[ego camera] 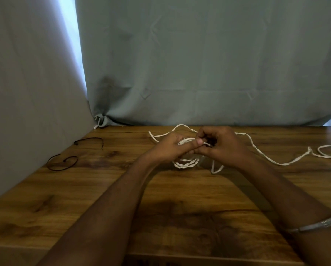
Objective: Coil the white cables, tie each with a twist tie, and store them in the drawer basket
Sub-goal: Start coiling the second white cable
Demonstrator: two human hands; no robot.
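A white cable [266,157] trails across the wooden table [84,189] from the right edge to my hands. My left hand [170,148] grips a bundle of its loops, with the plug end showing above the fingers and several loops [185,162] hanging below onto the table. My right hand [222,144] pinches the same cable just right of the left hand's fingertips. More slack arcs behind both hands. Two dark twist ties lie at the left, one [89,141] farther back and one [63,163] nearer. No drawer basket is in view.
A grey-green curtain [199,64] hangs along the table's far edge and left side. A silver bangle [318,224] sits on my right forearm. Another white loop [330,153] lies at the far right edge.
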